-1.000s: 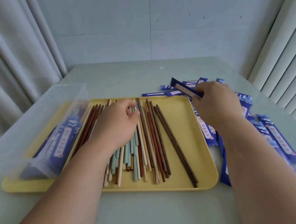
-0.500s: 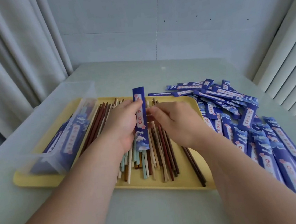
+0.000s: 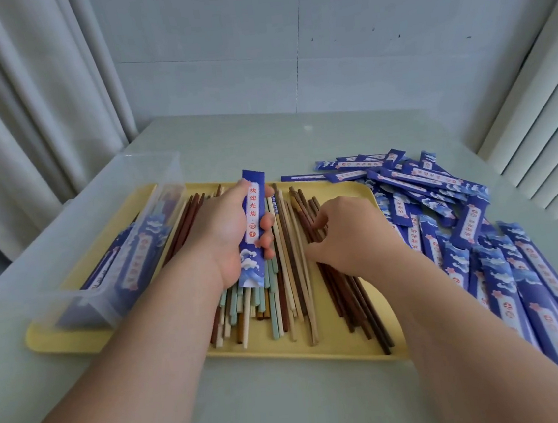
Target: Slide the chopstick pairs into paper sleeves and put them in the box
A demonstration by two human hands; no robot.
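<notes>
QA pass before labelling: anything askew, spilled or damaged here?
Nothing spilled or damaged. Only oddity: the clear box seems to straddle the left rim of the yellow tray, so may sit tilted. Right of it, spare sleeves lie heaped loosely; the sleeve in the left hand looks intact.

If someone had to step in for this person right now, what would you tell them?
Left hand holds a blue paper sleeve above the yellow tray.
Right hand lies on the dark brown chopsticks there; its grip is hidden.
Done: packed sleeves lie in the clear box.
Left: many loose chopsticks on the tray, a pile of sleeves beside it.
</notes>
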